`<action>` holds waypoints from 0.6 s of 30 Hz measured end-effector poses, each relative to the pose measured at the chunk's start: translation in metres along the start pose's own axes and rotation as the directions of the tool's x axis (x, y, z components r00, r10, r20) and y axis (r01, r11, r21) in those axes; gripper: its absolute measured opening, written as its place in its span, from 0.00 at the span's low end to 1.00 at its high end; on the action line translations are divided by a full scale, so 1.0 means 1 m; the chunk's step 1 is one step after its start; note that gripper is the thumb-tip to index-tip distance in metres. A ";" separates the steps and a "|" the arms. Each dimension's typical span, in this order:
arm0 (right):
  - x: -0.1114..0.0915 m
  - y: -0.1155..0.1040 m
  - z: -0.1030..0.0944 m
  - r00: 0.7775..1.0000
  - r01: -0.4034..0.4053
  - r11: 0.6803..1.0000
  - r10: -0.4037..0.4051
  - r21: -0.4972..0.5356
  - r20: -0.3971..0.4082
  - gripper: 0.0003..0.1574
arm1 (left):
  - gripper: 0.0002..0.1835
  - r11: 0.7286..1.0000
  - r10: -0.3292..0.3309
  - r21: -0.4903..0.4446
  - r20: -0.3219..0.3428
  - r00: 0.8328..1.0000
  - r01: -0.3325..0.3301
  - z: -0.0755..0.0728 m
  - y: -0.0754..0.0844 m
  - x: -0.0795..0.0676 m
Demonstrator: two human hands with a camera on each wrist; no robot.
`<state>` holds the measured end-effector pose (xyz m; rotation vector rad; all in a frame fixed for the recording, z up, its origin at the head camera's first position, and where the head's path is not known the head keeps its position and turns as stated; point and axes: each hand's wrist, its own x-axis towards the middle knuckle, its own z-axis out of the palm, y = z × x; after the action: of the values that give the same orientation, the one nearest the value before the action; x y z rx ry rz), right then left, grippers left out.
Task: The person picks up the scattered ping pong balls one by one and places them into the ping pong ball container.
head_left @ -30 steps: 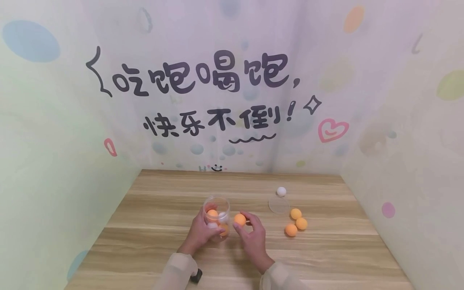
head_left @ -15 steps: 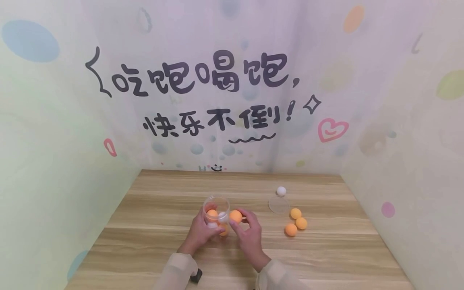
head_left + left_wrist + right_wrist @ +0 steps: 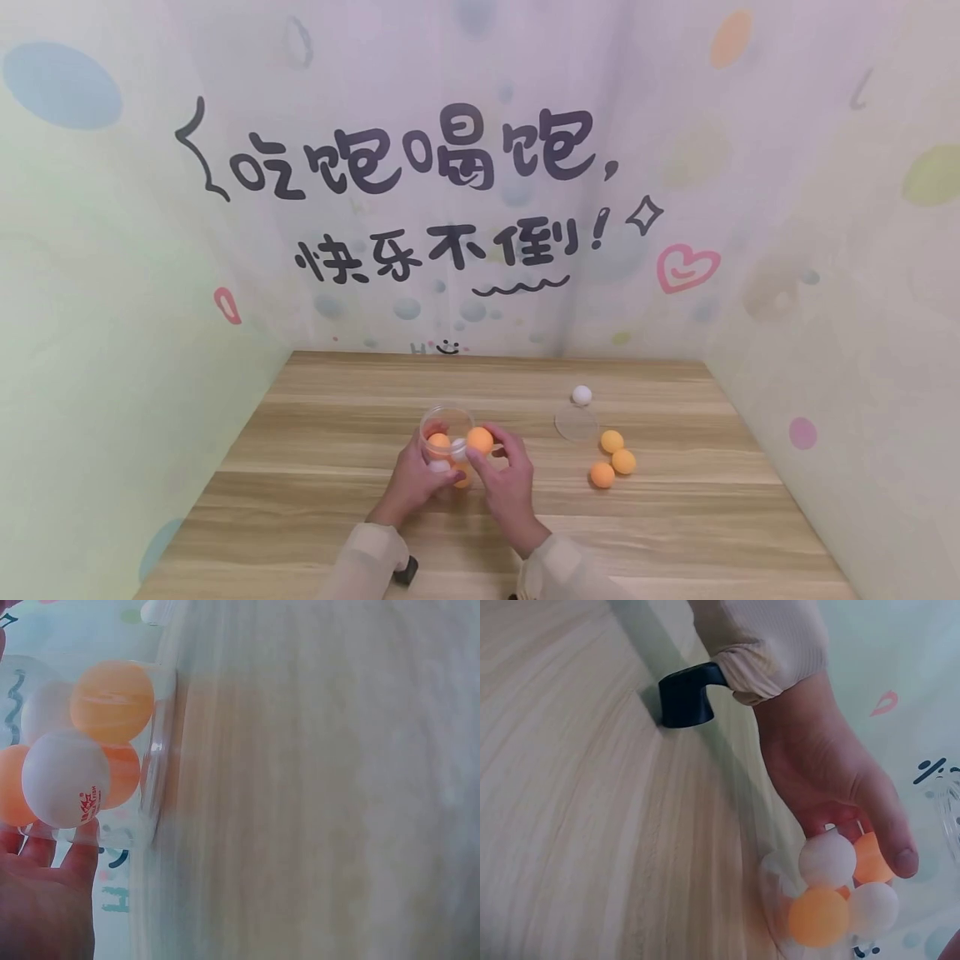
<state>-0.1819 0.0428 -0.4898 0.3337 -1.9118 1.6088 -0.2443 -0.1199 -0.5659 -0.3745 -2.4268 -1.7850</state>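
Observation:
My left hand [image 3: 411, 482] grips a clear plastic jar [image 3: 447, 407] that stands upright on the table, fingers and thumb wrapped round its side. Orange and white ping-pong balls lie inside; the left wrist view shows a white ball [image 3: 66, 780] with red print below an orange ball [image 3: 112, 701]. Between the thumb and fingers of my right hand [image 3: 512, 487] an orange ping-pong ball [image 3: 480, 442] is pinched, overlapping the right side of the jar's open rim in the head view. In the right wrist view the left thumb [image 3: 889, 817] lies along the jar.
On the wooden table [image 3: 337, 392], right of the hands, a clear round lid [image 3: 577, 424] lies flat. A white ball [image 3: 582, 395] sits just behind it, and three orange balls [image 3: 612, 442] are grouped to its right. Printed walls enclose the back and sides.
My right hand has moved left and slightly up with the orange ball, from beside the jar to its rim. The left hand and the jar have stayed in place.

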 end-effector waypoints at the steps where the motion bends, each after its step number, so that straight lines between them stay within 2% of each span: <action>1: 0.001 -0.001 0.001 1.000 -0.004 1.000 0.004 -0.001 -0.002 0.24 | 0.45 1.000 -0.002 0.004 0.000 1.000 0.002 0.000 0.000 0.000; 8: 0.003 -0.006 0.005 0.997 -0.079 0.997 0.079 0.000 0.010 0.24 | 0.44 1.000 -0.006 0.000 -0.007 1.000 0.006 -0.001 0.000 0.000; 15: 0.008 -0.009 0.008 0.996 -0.078 0.997 0.077 0.019 0.056 0.24 | 0.44 0.999 -0.032 -0.015 -0.003 0.999 0.032 -0.001 -0.002 0.000; 18: 0.009 0.000 0.012 0.995 -0.076 0.997 0.075 0.017 0.065 0.25 | 0.45 0.999 -0.031 -0.007 -0.005 0.999 0.031 -0.001 -0.002 0.000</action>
<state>-0.1920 0.0332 -0.4855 0.3290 -1.9795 1.6856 -0.2449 -0.1210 -0.5675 -0.3341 -2.4376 -1.8046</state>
